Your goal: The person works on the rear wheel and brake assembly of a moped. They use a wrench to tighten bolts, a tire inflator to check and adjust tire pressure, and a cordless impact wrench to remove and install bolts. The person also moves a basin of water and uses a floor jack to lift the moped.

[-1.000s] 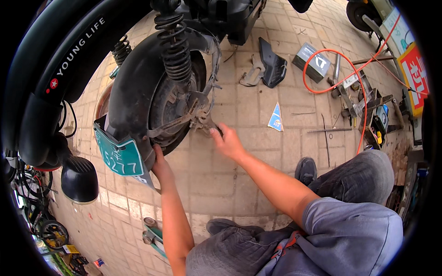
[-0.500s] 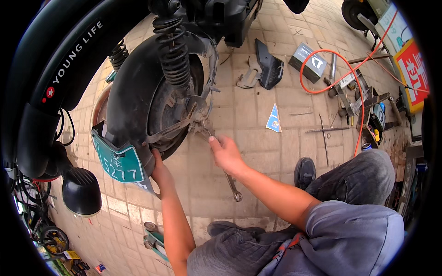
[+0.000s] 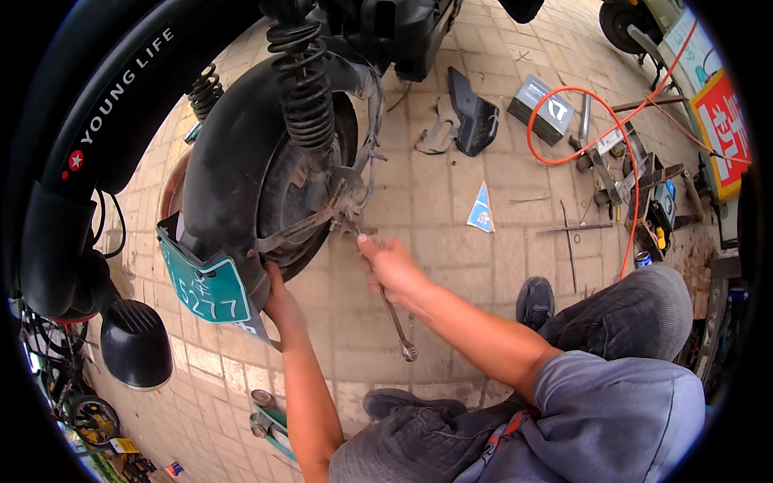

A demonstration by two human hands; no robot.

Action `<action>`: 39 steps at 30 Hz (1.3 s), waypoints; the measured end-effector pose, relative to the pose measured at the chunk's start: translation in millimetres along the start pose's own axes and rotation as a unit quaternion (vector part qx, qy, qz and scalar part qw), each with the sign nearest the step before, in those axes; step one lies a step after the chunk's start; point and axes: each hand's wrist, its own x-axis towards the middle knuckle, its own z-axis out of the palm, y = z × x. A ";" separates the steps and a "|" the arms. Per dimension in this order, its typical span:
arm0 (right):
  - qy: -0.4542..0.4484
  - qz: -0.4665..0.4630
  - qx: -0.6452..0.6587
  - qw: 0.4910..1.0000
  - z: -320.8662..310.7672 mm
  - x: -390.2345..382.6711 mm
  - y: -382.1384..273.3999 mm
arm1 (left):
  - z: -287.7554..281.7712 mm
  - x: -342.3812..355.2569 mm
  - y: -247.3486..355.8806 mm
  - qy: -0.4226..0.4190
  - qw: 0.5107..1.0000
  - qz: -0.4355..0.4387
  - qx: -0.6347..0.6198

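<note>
A scooter's rear wheel point(image 3: 282, 189) has a black mudguard point(image 3: 217, 161), a coil shock point(image 3: 299, 105) and a green plate point(image 3: 205, 286) on a bracket. My left hand point(image 3: 280, 298) is closed on the mudguard's lower edge beside the plate. My right hand point(image 3: 386, 262) grips a long metal wrench point(image 3: 394, 322), whose upper end is at the grimy axle fitting point(image 3: 346, 213) and whose ring end hangs down over the paving.
To the right lie black plastic parts point(image 3: 471, 117), a grey box point(image 3: 541, 109), a looped orange hose point(image 3: 634, 185), rods and a tool tray point(image 3: 660, 213). A teal jack point(image 3: 272, 423) sits low left, near my shoes. Parked bikes point(image 3: 80, 410) are at the far left.
My right hand has shifted downward, and the wrench's long handle and ring end have swung into view below it. My left hand has moved slightly down, staying on the mudguard.
</note>
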 end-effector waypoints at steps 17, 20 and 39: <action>0.103 -0.311 -0.360 0.873 -75.8 55.2 50.2 | -22.2 -105.7 -9.5 -0.221 0.935 -0.093 0.262; 0.133 -0.255 -0.402 0.870 -81.1 59.6 68.5 | -87.9 -152.2 -10.3 -0.228 0.871 0.026 0.434; 0.231 -0.470 -0.069 0.849 -26.7 46.3 -66.4 | -268.0 -256.2 69.9 0.163 0.753 -0.291 0.567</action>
